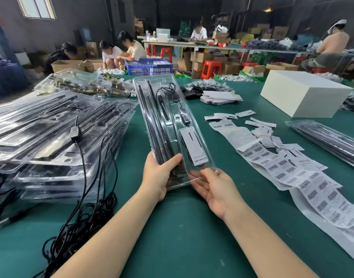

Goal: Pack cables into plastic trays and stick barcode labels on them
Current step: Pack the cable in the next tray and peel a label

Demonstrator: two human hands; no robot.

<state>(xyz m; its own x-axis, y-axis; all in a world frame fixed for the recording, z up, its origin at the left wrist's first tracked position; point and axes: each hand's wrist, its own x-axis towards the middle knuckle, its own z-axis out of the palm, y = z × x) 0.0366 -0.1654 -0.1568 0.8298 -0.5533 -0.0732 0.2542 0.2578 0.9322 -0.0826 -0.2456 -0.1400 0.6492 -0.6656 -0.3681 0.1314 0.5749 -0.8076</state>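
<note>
Both forearms come in low from the bottom edge, bare, angled toward each other over the green table [182, 227]. The left hand [159, 177] has its grip clamped on the near end of a clear plastic tray [172, 125]: thumb lying across the top, fingers curled underneath, wrist pretty straight. The right hand [214, 187] sits palm up with its fingers loose and spread under the near right corner of the same tray, so that grip is released, more cradling the corner than holding it.

The tray is lifted at the near end and stretches away from both hands. Inside it are black rods, a coiled cable [168, 91] up at the far end, and a white card [194, 146] just beyond the right fingertips.

Left of the left hand there's a loose pile of black cables [85, 213] on the table, and beyond that a big stack of filled trays [51, 133]. Right of the right hand runs a long strip of barcode labels [304, 177], with torn bits of backing paper past it. Farther out on that side is a white box [304, 95].
</note>
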